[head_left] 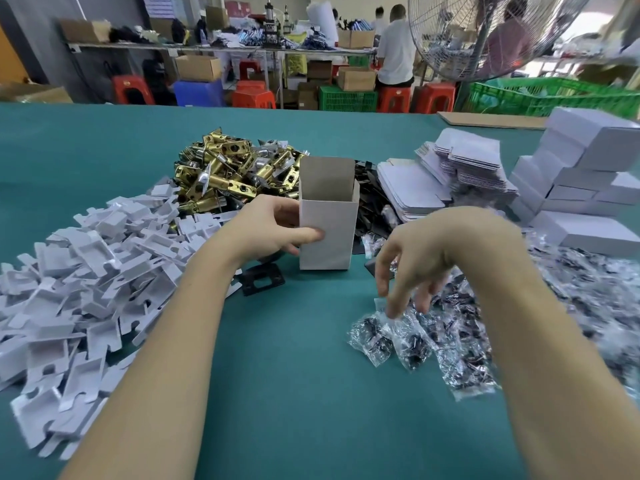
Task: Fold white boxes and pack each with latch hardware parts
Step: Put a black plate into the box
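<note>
Your left hand (277, 226) grips one folded white box (328, 230) that stands upright on the green table (284, 358), thumb curled across its front face and fingers round its left side, with the top flap still raised and the mouth open. Your right hand (420, 258) hangs over the near edge of the heap of small clear screw bags (391, 336), fingers spread and pointing down, their tips at or just above a bag (you cannot tell from here whether one is pinched yet). So this box looks folded but not yet closed, and whether anything is inside it is hidden by its walls. Plenty has been done: a stack of closed white boxes (585, 188) sits at the far right. Plenty is left as well, judging by the pile of brass latches (221, 168) behind the box, the heap of white card inserts (86, 271) on your left, the flat box blanks (415, 185) beyond your right hand, and a black strike plate (263, 279) lying just beside the box.
</note>
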Available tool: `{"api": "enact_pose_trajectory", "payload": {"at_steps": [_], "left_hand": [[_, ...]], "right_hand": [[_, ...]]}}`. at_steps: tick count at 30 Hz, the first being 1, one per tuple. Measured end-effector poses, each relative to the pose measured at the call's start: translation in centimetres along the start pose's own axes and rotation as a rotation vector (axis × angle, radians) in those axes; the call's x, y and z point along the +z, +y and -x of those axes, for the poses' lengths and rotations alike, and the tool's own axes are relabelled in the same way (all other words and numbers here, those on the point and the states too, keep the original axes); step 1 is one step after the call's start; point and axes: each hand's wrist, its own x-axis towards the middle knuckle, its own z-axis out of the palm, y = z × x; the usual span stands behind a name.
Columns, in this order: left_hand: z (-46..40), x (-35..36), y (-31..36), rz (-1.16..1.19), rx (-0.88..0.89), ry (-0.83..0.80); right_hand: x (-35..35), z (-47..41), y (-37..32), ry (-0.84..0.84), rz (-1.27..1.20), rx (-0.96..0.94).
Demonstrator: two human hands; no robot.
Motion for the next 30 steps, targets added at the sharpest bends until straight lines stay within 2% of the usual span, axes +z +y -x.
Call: {"api": "enact_pose_trajectory", "payload": {"at_steps": [3, 7, 11, 14, 17, 19, 21, 26, 30], "left_hand": [[0.1, 0.0, -0.1, 0.006, 0.003, 0.006], [0.3, 0.2, 0.0, 0.013, 0.008, 0.011], [0.4, 0.3, -0.1, 0.026, 0.015, 0.026], [0.3, 0.3, -0.1, 0.024, 0.011, 0.029], [0.3, 0.4, 0.0, 0.027, 0.002, 0.024], [0.3, 0.4, 0.0, 0.026, 0.003, 0.02], [0.4, 0.4, 0.0, 0.032, 0.007, 0.012], [0.5, 0.3, -0.1, 0.03, 0.013, 0.013], [0.7, 0.4, -0.2, -0.001, 0.032, 0.042]], "right_hand": [[1.4, -0.6, -0.4, -0.077, 0.03, 0.102], [1.9, -1.3, -0.5, -0.114, 0.097, 0.134], [0.9, -0.1, 0.3, -0.013, 0.037, -0.052], [-0.7, 1.3, 1.0, 0.254, -0.177, -0.288], [-1.7, 1.7, 0.2, 0.736, -0.375, -0.468], [-2.0, 0.9, -1.1, 1.016, -0.409, -0.53], [-2.2, -0.1, -2.6, 1.142, -0.336, -0.505], [-1.4, -2.5, -5.5, 0.996, -0.045, -0.391], [-1.7, -2.6, -5.7, 0.953, -0.04, -0.459]]}}
